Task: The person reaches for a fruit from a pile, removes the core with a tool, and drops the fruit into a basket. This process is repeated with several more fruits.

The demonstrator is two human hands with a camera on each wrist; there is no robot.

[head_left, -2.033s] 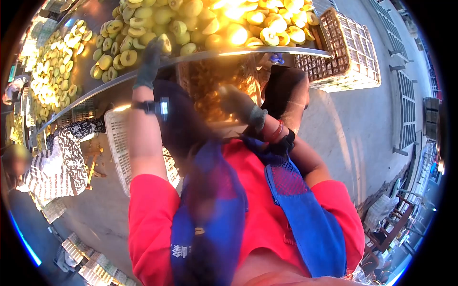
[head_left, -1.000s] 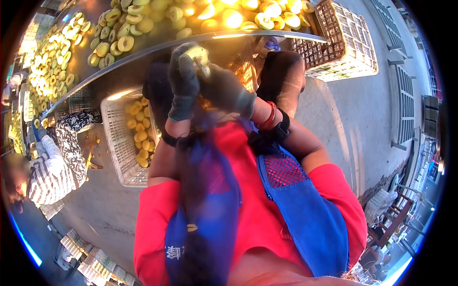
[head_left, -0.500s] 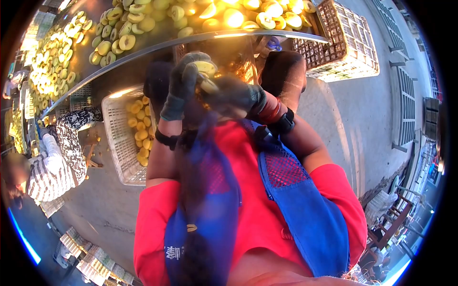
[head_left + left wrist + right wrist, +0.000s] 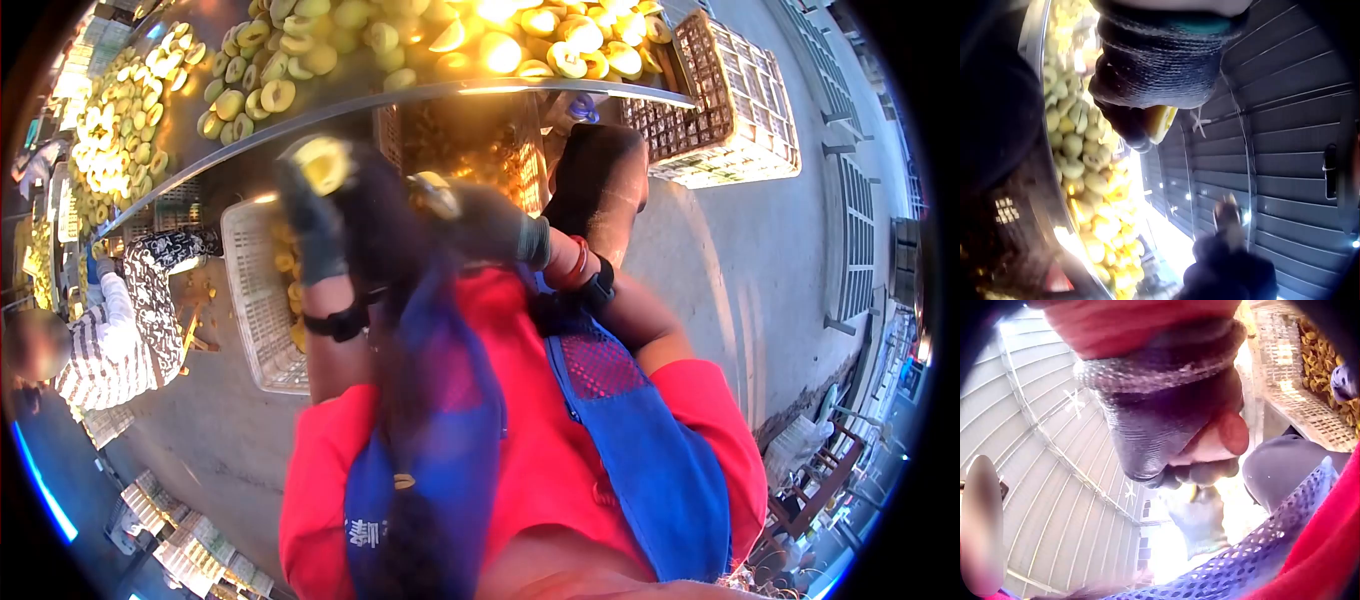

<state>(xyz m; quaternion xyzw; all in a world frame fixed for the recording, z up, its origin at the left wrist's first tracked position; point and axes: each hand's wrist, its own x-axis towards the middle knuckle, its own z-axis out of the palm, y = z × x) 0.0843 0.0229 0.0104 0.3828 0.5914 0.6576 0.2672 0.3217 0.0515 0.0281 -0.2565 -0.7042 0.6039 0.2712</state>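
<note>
Against left fingers (image 4: pixel 1122 122), halved yellow fruit (image 4: pixel 1163 122), partly covered.

Yellow, rounded cut fruit half (image 4: pixel 322 165), hollow at centre, cut face toward head camera, slightly blurred; gripped in fingers of left hand (image 4: pixel 312 222) in dark grey knit glove, on person's side of curved metal table edge (image 4: pixel 420 95). Pale yellow rounded piece (image 4: pixel 437 195), blurred, held at fingers of right hand (image 4: pixel 485 222), dark-gloved with bare thumb; apart from fruit half.
</note>
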